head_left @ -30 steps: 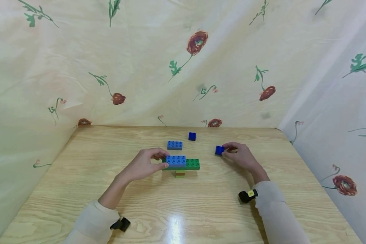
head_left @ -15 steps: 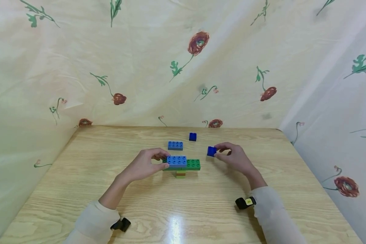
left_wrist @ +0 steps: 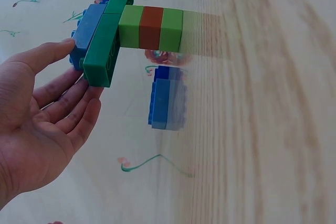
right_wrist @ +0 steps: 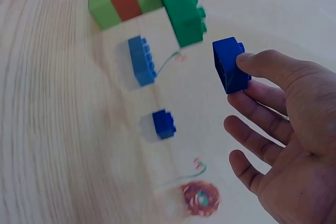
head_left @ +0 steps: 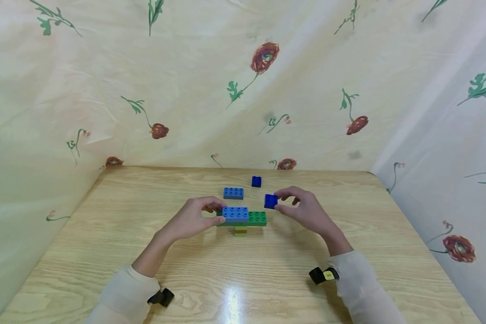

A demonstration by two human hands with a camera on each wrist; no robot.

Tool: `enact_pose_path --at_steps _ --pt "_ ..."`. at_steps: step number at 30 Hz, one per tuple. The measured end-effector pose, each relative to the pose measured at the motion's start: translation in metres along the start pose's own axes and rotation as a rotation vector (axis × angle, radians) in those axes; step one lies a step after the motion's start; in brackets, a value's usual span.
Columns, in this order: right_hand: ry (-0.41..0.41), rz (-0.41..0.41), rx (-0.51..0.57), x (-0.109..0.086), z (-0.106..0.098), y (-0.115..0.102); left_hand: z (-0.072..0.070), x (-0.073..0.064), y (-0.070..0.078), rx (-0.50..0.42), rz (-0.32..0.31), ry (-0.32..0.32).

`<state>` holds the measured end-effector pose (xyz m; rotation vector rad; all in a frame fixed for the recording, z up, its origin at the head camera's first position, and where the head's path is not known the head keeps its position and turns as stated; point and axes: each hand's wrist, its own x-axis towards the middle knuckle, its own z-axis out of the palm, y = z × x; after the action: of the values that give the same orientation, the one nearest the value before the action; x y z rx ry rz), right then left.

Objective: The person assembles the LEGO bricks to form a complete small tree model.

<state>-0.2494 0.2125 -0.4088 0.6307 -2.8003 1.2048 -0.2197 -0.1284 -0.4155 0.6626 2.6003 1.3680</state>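
Two hands and an assembly of toy bricks on a worktop (head_left: 202, 274): the left hand (head_left: 192, 218) pinches the upper blue brick (head_left: 235, 214) at its near left end, thumb on one side, fingers on the other. Directly beneath this brick, and extending to the right of the left fingers, lie the green bricks (head_left: 258, 218), borne by a lime and red-brown column (left_wrist: 150, 28) below and right of those fingers. The right hand (head_left: 305, 210) pinches a dark blue brick (head_left: 271, 201) between thumb and fingertips, clear of the worktop and apart from the assembly; its remaining fingers are spread. Beyond the left fingers rests a loose blue brick (head_left: 233, 193); farther off, left of the right fingers, a second dark blue brick (head_left: 257, 182)
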Motion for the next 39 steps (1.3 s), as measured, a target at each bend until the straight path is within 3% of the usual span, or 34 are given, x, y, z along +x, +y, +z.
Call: enact_pose_path --at_steps 16,22,39 --pt "-0.09 -0.098 0.048 -0.006 0.019 -0.028 0.001 0.0 0.0 0.005 -0.003 -0.001" --pt "-0.136 -0.111 0.057 -0.006 0.022 -0.029 0.001 0.0 0.0 -0.002 -0.009 -0.001" --pt "-0.149 -0.114 0.043 -0.003 0.026 -0.026 0.0 0.0 0.001 0.015 -0.002 -0.004"
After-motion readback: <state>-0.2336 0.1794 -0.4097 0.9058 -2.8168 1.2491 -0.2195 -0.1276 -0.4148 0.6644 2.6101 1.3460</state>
